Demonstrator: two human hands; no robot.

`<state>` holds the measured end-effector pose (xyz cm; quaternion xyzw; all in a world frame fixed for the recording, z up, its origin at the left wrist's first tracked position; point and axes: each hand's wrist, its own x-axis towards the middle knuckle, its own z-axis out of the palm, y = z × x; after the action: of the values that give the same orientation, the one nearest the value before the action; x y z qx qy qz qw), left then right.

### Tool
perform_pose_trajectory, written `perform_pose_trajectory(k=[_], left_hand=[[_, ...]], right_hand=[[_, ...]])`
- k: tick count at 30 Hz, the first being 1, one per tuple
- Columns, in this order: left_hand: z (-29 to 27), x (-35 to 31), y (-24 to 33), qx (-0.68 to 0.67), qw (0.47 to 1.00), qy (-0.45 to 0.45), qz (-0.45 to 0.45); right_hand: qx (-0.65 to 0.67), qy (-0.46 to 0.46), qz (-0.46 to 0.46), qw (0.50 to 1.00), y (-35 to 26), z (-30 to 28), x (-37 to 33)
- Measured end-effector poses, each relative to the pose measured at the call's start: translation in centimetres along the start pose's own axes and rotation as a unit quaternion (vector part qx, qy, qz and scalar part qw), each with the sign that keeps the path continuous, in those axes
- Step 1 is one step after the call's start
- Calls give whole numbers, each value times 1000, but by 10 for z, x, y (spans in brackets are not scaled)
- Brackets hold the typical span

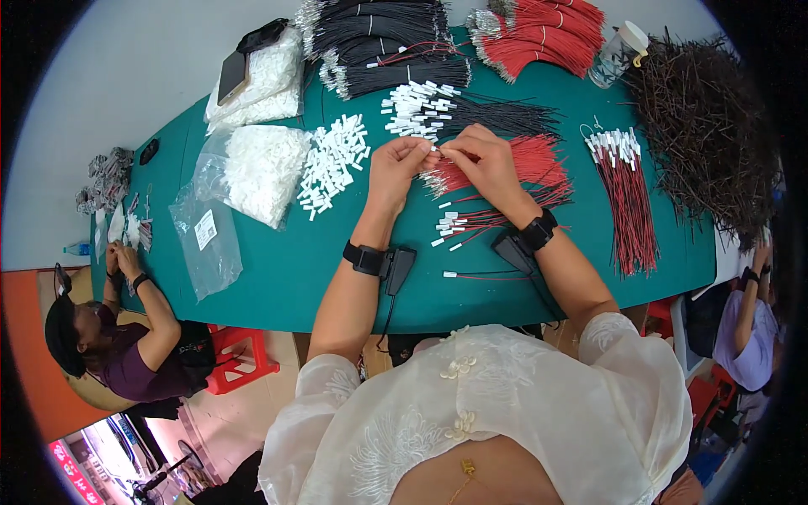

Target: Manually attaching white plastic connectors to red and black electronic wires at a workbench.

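Note:
My left hand [394,171] pinches a small white plastic connector housing [434,149] between thumb and fingertips. Right beside it, my right hand [490,167] has its thumb and forefinger closed on what looks like a thin wire, mostly hidden by the fingers. Under and beyond my hands lie black wires [505,116] with white housings at their left ends, and a bundle of loose red wires [539,162]. Nearer to me are several red-and-black wires with white connectors [449,224], and a single one [450,274] lies apart.
Loose white housings [335,164] spread left of my hands, beside bags of housings [265,172]. Bundled black wires [383,38] and red wires [547,38] line the back. Finished-looking wire pairs [624,198], a cup [617,55] and a dark wire heap [703,126] stand right. Co-workers sit at both sides.

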<state>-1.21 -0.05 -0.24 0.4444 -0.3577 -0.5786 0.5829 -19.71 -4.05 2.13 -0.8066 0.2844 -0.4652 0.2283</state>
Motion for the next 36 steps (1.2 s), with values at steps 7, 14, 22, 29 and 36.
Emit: perform_pose_trajectory(k=[7,14,22,29,36], left_hand=[[-3,2,2,-21,1000,-2,-16],[1,-1,5,-27,999,-2,-18],[1,-2,7,-19,1000,-7,-20],[-3,1,6,-34,999,1,-23],[-5,1,5,-22,999,-2,-35]], right_hand=[[20,-4,68,997,-4,0,-1],[-9,11,30,999,-3,0,0],[-5,8,40,999,-5,-2,0],[19,-1,82,996,-7,-2,-2],[-48,19,-24,998,-3,-3,3]])
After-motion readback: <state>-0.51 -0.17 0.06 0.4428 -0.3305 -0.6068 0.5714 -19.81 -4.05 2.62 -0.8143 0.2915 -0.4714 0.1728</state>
